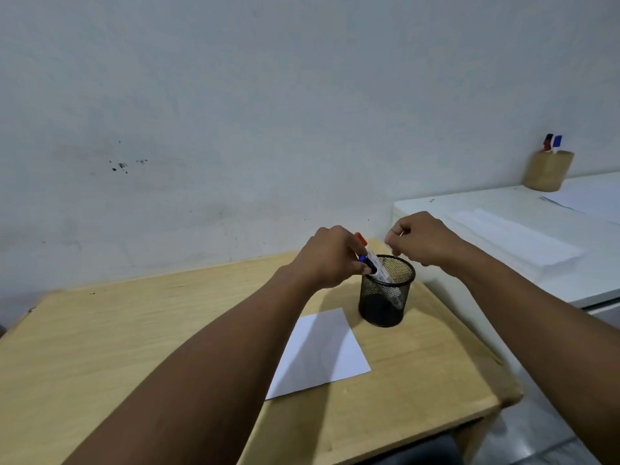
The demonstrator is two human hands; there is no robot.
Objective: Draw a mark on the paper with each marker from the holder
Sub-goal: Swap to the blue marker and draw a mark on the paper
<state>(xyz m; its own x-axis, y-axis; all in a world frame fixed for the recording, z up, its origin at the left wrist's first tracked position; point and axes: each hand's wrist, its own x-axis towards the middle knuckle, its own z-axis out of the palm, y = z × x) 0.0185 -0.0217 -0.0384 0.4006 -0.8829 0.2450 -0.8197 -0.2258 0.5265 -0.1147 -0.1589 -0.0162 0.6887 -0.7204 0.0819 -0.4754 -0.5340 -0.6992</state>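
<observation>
A black mesh holder [385,297] stands on the wooden table [134,330], just beyond a blank white sheet of paper [322,350]. A white marker with a red cap [361,238] leans out of the holder to the left, and a blue-capped marker [364,260] lies against it. My left hand [330,258] is at the holder's left rim, its fingers closed around the markers' upper ends. My right hand [424,238] hovers above and behind the holder's right side, fingers loosely curled with nothing in them.
A white cabinet top [503,229] adjoins the table on the right, carrying paper sheets [523,239] and a tan cup [547,171] with red and blue markers. A pale wall stands close behind. The table's right edge drops to the floor.
</observation>
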